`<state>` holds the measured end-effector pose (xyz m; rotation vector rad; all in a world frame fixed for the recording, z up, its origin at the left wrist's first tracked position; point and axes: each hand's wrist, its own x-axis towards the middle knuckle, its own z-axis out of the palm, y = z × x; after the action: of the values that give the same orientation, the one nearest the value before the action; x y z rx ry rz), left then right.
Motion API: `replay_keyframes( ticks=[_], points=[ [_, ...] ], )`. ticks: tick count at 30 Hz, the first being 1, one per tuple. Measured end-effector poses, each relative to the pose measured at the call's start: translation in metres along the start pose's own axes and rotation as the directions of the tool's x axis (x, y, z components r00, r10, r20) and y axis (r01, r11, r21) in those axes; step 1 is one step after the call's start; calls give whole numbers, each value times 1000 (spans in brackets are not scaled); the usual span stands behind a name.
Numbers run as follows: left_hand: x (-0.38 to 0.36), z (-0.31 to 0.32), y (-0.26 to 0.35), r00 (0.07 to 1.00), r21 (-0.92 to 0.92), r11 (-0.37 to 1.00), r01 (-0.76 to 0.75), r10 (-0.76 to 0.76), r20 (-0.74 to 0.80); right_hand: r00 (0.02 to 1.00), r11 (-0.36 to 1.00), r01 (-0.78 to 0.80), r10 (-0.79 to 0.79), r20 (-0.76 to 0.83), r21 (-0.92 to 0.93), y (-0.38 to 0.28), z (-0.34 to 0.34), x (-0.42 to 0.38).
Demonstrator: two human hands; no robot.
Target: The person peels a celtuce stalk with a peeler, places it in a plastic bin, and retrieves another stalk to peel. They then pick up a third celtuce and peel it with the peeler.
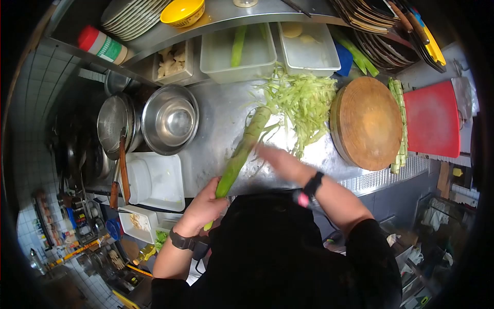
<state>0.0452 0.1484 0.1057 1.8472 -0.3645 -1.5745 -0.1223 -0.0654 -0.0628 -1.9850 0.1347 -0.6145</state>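
Observation:
My left hand (203,207) is wrapped around the lower end of a long green celtuce stem (240,153). The stem slants up and away over the metal counter; its lower part is bright green and smooth, its upper part paler and ringed. My right hand (280,162) is beside the middle of the stem, blurred by motion, so its fingers and anything in them cannot be made out. Beyond the stem's far end, a loose heap of pale green peelings (303,105) spreads over the counter.
A round wooden chopping block (368,123) stands right of the peelings, with more ringed stems (399,123) and a red board (432,118) beyond. Steel bowls (171,119), a strainer (112,123) and a white tub (157,180) sit left. Plastic bins (238,72) line the back under a shelf (226,27).

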Motion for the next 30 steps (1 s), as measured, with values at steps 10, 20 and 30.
replay_keyframes(
  ticks=[10, 20, 30],
  points=[
    [13, -6, -6, 971, -446, 879, 169, -70, 230, 845, 839, -501, 527, 92, -212, 22, -35, 9],
    [17, -3, -8, 963, -462, 863, 203, -90, 256, 579, 489, -806, 766, 278, 334, -16, -45, 21],
    [16, -3, -8, 969, -527, 823, 212, -107, 223, 800, 823, -568, 546, 249, 21, 17, -30, 13]
  ],
)
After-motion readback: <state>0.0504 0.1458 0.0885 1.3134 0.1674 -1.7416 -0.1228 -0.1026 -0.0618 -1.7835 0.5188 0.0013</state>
